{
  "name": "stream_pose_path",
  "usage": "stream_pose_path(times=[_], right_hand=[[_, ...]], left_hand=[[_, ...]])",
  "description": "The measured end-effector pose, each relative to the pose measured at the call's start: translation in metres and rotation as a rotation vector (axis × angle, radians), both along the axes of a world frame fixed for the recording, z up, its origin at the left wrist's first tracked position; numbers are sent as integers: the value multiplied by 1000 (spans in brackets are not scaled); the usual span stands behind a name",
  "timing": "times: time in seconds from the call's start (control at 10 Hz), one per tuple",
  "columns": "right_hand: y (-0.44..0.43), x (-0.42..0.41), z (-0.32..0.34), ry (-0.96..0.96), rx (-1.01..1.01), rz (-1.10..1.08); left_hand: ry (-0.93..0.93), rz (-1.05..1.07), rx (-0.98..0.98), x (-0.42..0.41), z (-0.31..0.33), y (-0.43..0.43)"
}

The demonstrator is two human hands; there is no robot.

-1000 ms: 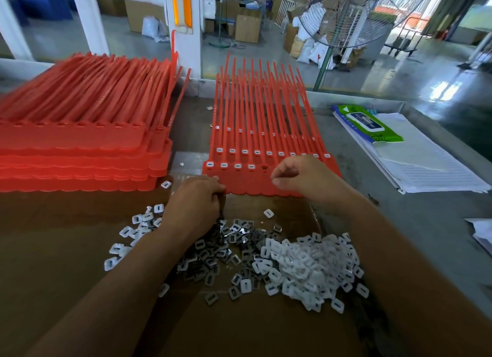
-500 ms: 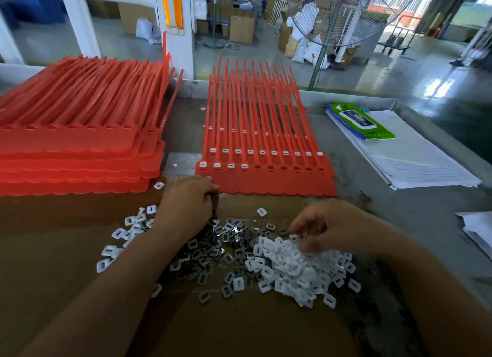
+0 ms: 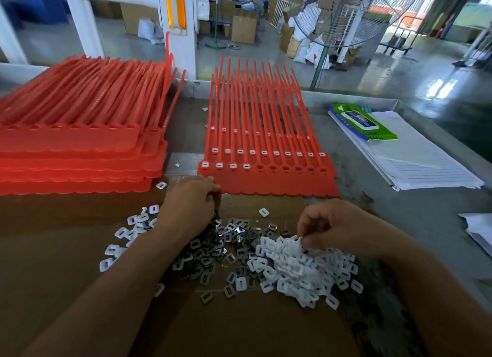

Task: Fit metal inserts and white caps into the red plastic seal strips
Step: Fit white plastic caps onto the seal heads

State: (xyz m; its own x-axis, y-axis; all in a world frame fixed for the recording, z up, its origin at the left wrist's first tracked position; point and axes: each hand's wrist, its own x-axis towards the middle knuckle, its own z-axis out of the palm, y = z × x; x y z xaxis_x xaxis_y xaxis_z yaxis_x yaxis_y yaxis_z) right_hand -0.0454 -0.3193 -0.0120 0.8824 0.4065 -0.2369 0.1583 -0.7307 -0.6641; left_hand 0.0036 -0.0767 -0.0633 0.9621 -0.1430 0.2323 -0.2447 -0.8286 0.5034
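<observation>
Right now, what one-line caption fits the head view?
Right hand pinches at the white caps, left hand rests at the metal inserts, red strips partly capped.

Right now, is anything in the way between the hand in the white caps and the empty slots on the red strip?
Nothing visible. Between the right hand, pinching white caps, and the uncapped slots of the red strip lies only flat cardboard with one stray cap.
</observation>
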Motion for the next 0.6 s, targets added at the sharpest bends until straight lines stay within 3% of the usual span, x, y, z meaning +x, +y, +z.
stream_pose_path(times=[0.6], right_hand=[[5,6,2,-184,91,-121]], left_hand=[[3,9,12,-1,1,-1]])
